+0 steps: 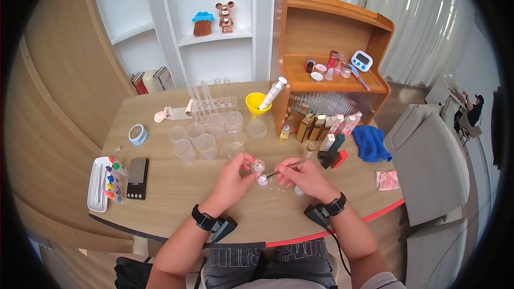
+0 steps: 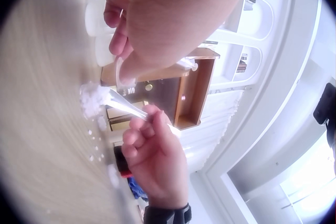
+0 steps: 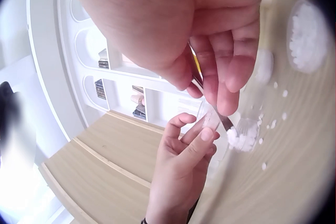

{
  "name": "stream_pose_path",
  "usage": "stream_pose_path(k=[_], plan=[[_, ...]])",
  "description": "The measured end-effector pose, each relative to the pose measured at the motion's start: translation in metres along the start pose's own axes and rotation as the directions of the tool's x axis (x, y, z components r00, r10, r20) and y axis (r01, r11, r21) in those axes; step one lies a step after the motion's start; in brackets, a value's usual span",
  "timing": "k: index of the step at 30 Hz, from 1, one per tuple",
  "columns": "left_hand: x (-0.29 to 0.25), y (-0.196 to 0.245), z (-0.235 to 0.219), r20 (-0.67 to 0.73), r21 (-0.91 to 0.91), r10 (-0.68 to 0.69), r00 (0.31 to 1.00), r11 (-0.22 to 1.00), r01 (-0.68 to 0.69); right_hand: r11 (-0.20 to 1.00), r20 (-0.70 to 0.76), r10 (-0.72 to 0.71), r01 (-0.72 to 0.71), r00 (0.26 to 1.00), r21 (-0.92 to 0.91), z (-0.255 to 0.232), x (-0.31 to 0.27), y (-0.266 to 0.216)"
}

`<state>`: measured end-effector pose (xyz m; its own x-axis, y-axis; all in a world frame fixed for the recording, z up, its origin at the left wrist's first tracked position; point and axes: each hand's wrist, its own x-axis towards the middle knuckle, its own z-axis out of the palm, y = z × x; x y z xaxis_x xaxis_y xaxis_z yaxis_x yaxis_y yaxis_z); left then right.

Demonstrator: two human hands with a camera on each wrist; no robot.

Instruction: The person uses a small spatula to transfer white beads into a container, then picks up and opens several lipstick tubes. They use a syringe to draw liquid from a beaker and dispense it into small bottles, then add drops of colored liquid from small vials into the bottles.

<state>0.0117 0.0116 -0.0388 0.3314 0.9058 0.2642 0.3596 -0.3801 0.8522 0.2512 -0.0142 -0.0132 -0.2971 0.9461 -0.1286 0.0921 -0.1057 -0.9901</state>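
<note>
My left hand (image 1: 235,174) holds a small clear cup (image 1: 258,166) by its side, with a little white material inside. Between thumb and fingers my right hand (image 1: 306,176) pinches a slim metal tool (image 2: 128,106) that broadens toward its working end. The tip reaches into a heap of white pellets (image 3: 244,136) in a small clear dish on the table, just below the tilted cup. Loose pellets (image 3: 273,124) lie scattered beside that dish. Another clear container (image 3: 308,37), filled with white pellets, stands close to my right hand.
Clear plastic cups (image 1: 206,146), a test tube rack (image 1: 214,106) and a yellow funnel (image 1: 258,104) stand behind my hands. At left are a black scale (image 1: 138,178) and a white tray (image 1: 97,195) beside dropper bottles. Small boxes (image 1: 318,126) and a blue cloth (image 1: 370,143) lie right, near the wooden cabinet (image 1: 332,16).
</note>
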Motion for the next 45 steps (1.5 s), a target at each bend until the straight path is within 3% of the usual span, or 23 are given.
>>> stream_pose_path(k=[7, 10, 13, 16, 19, 22, 25, 28, 31, 33, 40, 45], plan=[[0.000, 0.002, -0.002, 0.003, 0.010, 0.007, 1.000, 1.000, -0.007, 0.994, 0.061, -0.070, 0.075, 0.996, -0.075, -0.002, -0.003, -0.002], [0.000, 0.002, -0.003, 0.003, 0.028, 0.004, 1.000, 1.000, -0.004, 0.988, 0.021, -0.130, 0.131, 0.991, -0.082, -0.007, -0.006, -0.005], [0.000, 0.005, -0.003, 0.010, 0.024, -0.001, 1.000, 1.000, 0.000, 0.962, -0.043, -0.262, 0.265, 0.964, 0.072, -0.007, -0.006, -0.005], [-0.001, 0.004, -0.001, 0.028, 0.001, 0.009, 1.000, 1.000, -0.009, 0.972, -0.026, -0.235, 0.236, 0.972, 0.018, -0.003, -0.007, -0.006], [0.000, 0.006, 0.000, 0.043, -0.014, 0.031, 0.999, 0.999, -0.030, 0.958, -0.012, -0.259, 0.255, 0.966, -0.129, 0.004, -0.007, -0.008], [-0.001, 0.008, -0.001, 0.041, -0.001, 0.053, 0.998, 0.999, -0.053, 0.808, 0.056, -0.416, 0.397, 0.908, -0.435, 0.003, -0.008, -0.014], [-0.001, 0.008, -0.003, 0.027, 0.022, 0.078, 0.997, 0.997, -0.078, 0.671, 0.078, -0.564, 0.511, 0.822, -0.537, 0.004, -0.006, -0.010], [0.000, 0.013, -0.004, 0.002, 0.079, 0.135, 0.991, 0.988, -0.135, 0.769, 0.012, -0.448, 0.392, 0.894, -0.506, 0.008, -0.012, -0.014], [0.000, 0.013, 0.000, 0.004, 0.121, 0.194, 0.981, 0.974, -0.193, 0.954, -0.079, -0.261, 0.244, 0.962, -0.172, 0.006, -0.006, 0.002], [0.002, 0.012, 0.000, 0.004, 0.145, 0.245, 0.969, 0.959, -0.243, 0.984, -0.097, -0.145, 0.134, 0.985, -0.113, 0.005, -0.008, -0.005], [0.000, 0.017, -0.001, 0.015, 0.113, 0.172, 0.985, 0.978, -0.173, 0.946, -0.092, 0.165, -0.131, 0.982, 0.295, 0.003, 0.003, 0.000], [0.000, 0.014, -0.001, -0.017, 0.120, 0.167, 0.986, 0.979, -0.164, 0.881, -0.088, 0.202, -0.142, 0.975, 0.452, 0.004, 0.006, 0.007]])
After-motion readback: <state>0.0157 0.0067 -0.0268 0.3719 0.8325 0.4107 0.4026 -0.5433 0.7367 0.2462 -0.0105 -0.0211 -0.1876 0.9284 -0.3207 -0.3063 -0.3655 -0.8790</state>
